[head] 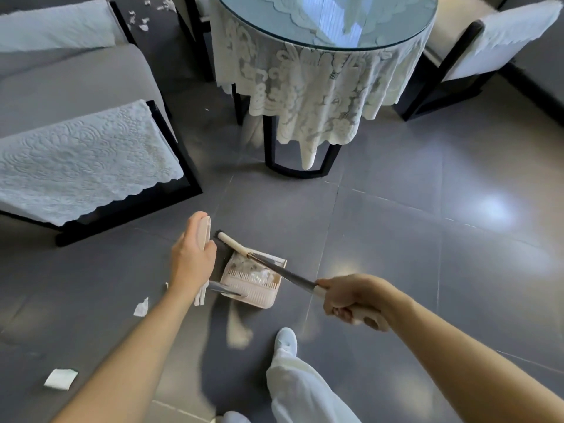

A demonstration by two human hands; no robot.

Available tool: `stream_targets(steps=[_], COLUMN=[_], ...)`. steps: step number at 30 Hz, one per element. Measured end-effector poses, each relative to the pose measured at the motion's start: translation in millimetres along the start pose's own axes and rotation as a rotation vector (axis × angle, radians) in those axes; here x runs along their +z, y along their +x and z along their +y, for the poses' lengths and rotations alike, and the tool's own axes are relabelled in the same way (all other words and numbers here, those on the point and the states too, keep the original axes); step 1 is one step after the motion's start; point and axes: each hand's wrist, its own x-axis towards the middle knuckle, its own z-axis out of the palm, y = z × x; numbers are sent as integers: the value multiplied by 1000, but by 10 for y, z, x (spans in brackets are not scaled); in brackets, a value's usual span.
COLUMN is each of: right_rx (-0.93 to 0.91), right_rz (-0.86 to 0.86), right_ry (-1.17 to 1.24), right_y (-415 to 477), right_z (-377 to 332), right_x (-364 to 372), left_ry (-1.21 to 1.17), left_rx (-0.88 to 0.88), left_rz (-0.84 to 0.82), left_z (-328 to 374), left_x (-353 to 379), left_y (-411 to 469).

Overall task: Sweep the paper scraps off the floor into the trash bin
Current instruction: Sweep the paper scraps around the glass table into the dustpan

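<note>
1. grip state. my left hand (pixel 192 261) is closed round the upright handle of the dustpan (pixel 259 293). my right hand (pixel 351 300) is closed round the end grip of the broom (pixel 283 270), whose shaft runs down to the pan mouth.

2. location of work. the pan sits on the floor (pixel 396 239) just ahead of my foot, with some white scraps already inside. loose scraps lie to my left: one (pixel 141 307) near the pan, a squarer one (pixel 61 378) further back. a cluster (pixel 143 22) lies well apart, beyond the chair (pixel 91 154). the bin is not in view.

3. handling, as i judge it.
- scraps: very light, soft, prone to drift on a glossy tile. use short, low strokes.
- pan: light rigid plastic. hold it by the handle and keep the lip pressed flat (a gap lets paper slide under).
- broom: light, stiff shaft. the end grip gives reach, a lower hold gives control.
- carry the pan level to the bin.

4. markings. i can read no brand, label or writing on any item.
</note>
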Motion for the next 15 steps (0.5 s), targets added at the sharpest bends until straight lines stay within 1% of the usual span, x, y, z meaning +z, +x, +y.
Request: stream_targets(steps=[2, 4, 6, 9, 15], right_rx=[15, -6, -28, -36, -129], right_rz=[0, 17, 18, -5, 45], right_ry=[78, 57, 40, 140, 50], right_y=[-84, -181, -323, -503, -605], right_z=[13, 33, 17, -61, -381], right_x=[167, 362, 575, 932, 1569], left_ry=[-16, -18, -39, -85, -167], left_rx=[9, 15, -10, -54, -185], left_rz=[11, 25, 32, 41, 81], left_z=[-119, -272, -450, -740, -1327], left_x=[-129, -303, -511, -868, -1461], left_y=[-181, -425, -698, -1155, -2039])
